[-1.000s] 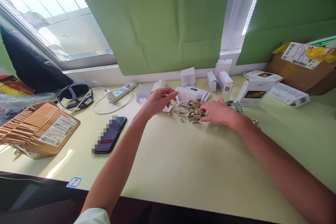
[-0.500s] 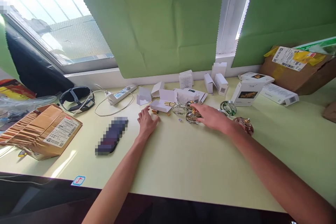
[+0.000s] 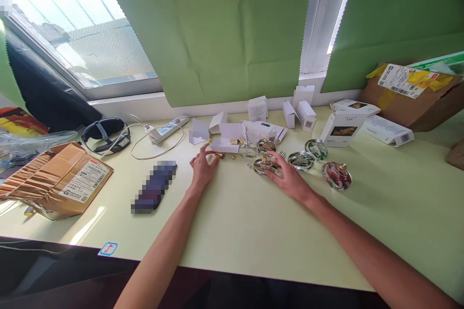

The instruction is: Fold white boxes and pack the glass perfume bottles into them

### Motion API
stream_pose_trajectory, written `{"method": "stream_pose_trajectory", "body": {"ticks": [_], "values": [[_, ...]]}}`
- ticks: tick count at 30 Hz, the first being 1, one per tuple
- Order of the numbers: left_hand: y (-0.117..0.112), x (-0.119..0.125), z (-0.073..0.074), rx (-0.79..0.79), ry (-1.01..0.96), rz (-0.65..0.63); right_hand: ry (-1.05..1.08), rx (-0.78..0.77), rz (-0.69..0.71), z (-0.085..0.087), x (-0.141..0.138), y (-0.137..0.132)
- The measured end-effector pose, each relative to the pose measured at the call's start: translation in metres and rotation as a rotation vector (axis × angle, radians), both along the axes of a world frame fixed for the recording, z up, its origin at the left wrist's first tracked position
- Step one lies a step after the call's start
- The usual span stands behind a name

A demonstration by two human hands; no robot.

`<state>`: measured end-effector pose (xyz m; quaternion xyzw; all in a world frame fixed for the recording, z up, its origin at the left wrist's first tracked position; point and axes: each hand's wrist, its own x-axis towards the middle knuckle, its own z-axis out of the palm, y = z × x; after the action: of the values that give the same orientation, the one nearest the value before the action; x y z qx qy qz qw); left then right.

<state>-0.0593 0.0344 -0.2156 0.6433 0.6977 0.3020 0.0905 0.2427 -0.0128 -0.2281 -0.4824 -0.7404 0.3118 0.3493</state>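
Observation:
Several small round glass perfume bottles with gold caps lie near the middle of the pale table (image 3: 253, 231). My right hand (image 3: 288, 176) rests open on the table, fingers spread, touching a clear bottle (image 3: 263, 166). Just right of it lie a greenish bottle (image 3: 300, 160), another green bottle (image 3: 316, 149) and a pink bottle (image 3: 337, 175). My left hand (image 3: 202, 166) lies flat with fingers apart, fingertips close to a small gold cap (image 3: 219, 155) beside an open white box (image 3: 227, 137).
White cartons (image 3: 342, 128) stand along the window sill. A phone (image 3: 154, 187) lies left of my left hand. A brown parcel (image 3: 58, 181) sits far left, another cardboard box (image 3: 413, 94) far right. A power strip (image 3: 167, 129) and black headband (image 3: 105, 135) lie at back left.
My left hand dropped from the white box down to the table. My right hand drew back toward me, uncovering the greenish and pink bottles.

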Motion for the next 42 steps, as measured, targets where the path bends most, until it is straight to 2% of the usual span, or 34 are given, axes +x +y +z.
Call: {"method": "stream_pose_trajectory", "body": {"ticks": [6, 9, 12, 15, 17, 19, 24, 27, 29, 32, 38, 42], "values": [[-0.001, -0.003, 0.000, -0.012, -0.096, -0.134, 0.082, -0.009, 0.007, -0.003, 0.001, 0.000], [-0.002, -0.003, 0.001, -0.023, -0.073, -0.118, 0.098, -0.019, 0.009, -0.002, 0.002, -0.001], [-0.005, -0.004, 0.006, -0.016, -0.086, -0.127, 0.107, -0.032, 0.007, -0.001, 0.003, -0.001], [-0.010, -0.003, 0.016, 0.010, -0.136, -0.174, 0.114, -0.041, 0.003, -0.002, 0.003, 0.000], [-0.013, 0.002, 0.030, 0.021, -0.155, -0.214, 0.120, -0.046, -0.004, -0.003, 0.002, 0.001], [-0.014, 0.014, 0.049, 0.029, -0.155, -0.309, 0.126, -0.052, -0.008, -0.003, 0.002, 0.001], [-0.007, 0.064, 0.111, -0.083, 0.000, -0.700, 0.141, -0.065, -0.015, -0.002, 0.004, 0.001], [0.002, 0.093, 0.133, -0.116, 0.119, -0.900, 0.161, -0.049, -0.013, -0.001, 0.004, 0.001], [0.005, 0.106, 0.137, -0.175, 0.201, -0.976, 0.173, -0.039, -0.007, -0.001, 0.003, 0.001], [0.005, 0.113, 0.137, -0.211, 0.298, -0.995, 0.196, -0.028, 0.000, -0.001, 0.002, 0.002], [-0.001, 0.106, 0.141, -0.083, 0.388, -0.971, 0.213, -0.038, -0.006, -0.003, 0.003, 0.002], [-0.002, 0.106, 0.136, -0.099, 0.388, -1.010, 0.244, -0.030, 0.011, -0.005, 0.003, 0.003]]}}
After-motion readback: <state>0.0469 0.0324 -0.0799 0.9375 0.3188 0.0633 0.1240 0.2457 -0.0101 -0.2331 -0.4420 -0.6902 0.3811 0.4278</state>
